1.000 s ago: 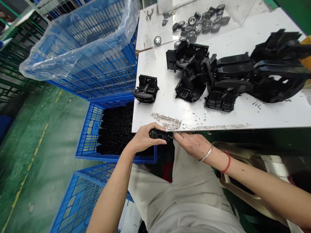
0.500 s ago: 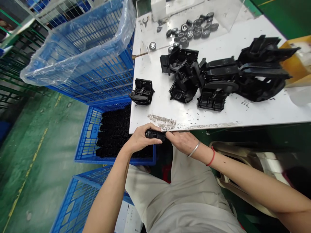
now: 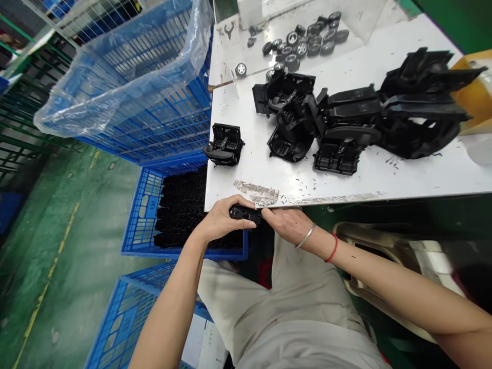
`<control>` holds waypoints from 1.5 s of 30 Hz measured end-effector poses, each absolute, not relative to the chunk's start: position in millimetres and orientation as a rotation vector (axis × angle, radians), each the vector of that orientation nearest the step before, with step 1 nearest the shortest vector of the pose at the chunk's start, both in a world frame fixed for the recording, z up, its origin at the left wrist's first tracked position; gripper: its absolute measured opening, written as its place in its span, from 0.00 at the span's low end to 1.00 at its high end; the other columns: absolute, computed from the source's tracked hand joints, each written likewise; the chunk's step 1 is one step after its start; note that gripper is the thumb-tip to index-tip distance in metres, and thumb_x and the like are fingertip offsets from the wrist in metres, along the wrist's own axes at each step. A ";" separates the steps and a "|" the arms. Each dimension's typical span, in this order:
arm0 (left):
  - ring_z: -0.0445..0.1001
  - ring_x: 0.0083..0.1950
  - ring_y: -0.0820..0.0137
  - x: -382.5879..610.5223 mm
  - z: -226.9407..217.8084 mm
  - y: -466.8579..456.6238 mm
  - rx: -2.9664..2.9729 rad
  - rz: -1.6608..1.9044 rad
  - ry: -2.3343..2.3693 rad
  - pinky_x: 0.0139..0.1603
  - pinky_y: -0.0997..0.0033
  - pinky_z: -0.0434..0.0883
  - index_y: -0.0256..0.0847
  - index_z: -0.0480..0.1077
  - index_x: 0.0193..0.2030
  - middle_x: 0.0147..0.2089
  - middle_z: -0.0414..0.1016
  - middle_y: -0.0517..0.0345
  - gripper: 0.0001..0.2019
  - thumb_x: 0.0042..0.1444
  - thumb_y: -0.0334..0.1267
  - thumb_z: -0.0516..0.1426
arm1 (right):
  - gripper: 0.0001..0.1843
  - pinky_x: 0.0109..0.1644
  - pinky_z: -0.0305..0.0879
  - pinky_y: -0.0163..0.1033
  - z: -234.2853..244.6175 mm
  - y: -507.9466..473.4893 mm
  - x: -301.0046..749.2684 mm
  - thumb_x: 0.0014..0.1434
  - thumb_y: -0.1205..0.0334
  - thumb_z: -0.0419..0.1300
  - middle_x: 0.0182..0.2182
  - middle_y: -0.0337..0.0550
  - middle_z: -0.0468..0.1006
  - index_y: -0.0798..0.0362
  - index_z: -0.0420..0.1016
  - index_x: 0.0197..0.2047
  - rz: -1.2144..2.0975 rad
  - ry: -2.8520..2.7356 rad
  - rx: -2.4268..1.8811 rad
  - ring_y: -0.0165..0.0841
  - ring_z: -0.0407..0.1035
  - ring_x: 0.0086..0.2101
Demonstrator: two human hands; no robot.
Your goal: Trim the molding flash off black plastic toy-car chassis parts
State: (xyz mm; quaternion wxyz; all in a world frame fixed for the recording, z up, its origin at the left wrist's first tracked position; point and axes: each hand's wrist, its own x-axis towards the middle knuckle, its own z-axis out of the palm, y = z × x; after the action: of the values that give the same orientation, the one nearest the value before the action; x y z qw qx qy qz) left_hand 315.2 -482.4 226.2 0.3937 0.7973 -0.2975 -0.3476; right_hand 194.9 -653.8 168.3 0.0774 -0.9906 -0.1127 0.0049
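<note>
My left hand (image 3: pixel 221 219) is wrapped round a small black plastic part (image 3: pixel 244 212), held just below the front edge of the white table (image 3: pixel 403 171). My right hand (image 3: pixel 286 224) is closed in a pinch at the right end of the same part; whether a thin tool sits in its fingers is hidden. A silver bangle and a red cord are on the right wrist. One black moulded part (image 3: pixel 224 145) lies alone near the table's left edge.
A heap of black moulded parts (image 3: pixel 357 118) covers the table's middle and right. Small toy wheels (image 3: pixel 307 41) lie at the back. A blue crate of black parts (image 3: pixel 184 210) sits on the floor to the left, a bag-lined blue crate (image 3: pixel 126 77) above it, another blue crate (image 3: pixel 126 323) nearer.
My hands stay together on the small part at the table edge. The view has shifted slightly; nothing on the table has moved.
</note>
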 end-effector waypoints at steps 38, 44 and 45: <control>0.75 0.45 0.63 318.2 237.6 -487.2 2.016 -0.994 -0.692 0.52 0.61 0.70 0.38 0.74 0.41 0.41 0.77 0.54 0.23 0.38 0.45 0.69 | 0.15 0.27 0.46 0.35 167.3 -680.8 186.0 0.69 0.54 0.41 0.19 0.29 0.54 0.49 0.59 0.34 0.227 -0.310 -2.202 0.27 0.52 0.20; 0.74 0.47 0.63 319.6 237.1 -486.5 2.028 -1.005 -0.709 0.51 0.62 0.70 0.38 0.74 0.42 0.43 0.77 0.54 0.23 0.38 0.44 0.69 | 0.14 0.26 0.45 0.35 170.3 -679.7 189.5 0.69 0.55 0.42 0.19 0.28 0.52 0.49 0.56 0.32 0.244 -0.325 -2.192 0.27 0.51 0.20; 0.74 0.47 0.63 319.7 236.7 -486.4 2.024 -1.007 -0.707 0.52 0.62 0.70 0.38 0.74 0.42 0.43 0.77 0.54 0.23 0.38 0.44 0.69 | 0.14 0.26 0.45 0.35 169.7 -679.9 189.7 0.69 0.55 0.42 0.19 0.28 0.52 0.49 0.56 0.32 0.246 -0.325 -2.189 0.27 0.51 0.20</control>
State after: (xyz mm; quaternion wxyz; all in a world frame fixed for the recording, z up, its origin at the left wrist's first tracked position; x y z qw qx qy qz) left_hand 319.7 -486.4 236.7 0.3770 0.7914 -0.2766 -0.3938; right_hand 189.7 -679.9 169.7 0.4416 -0.8820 -0.1311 0.0992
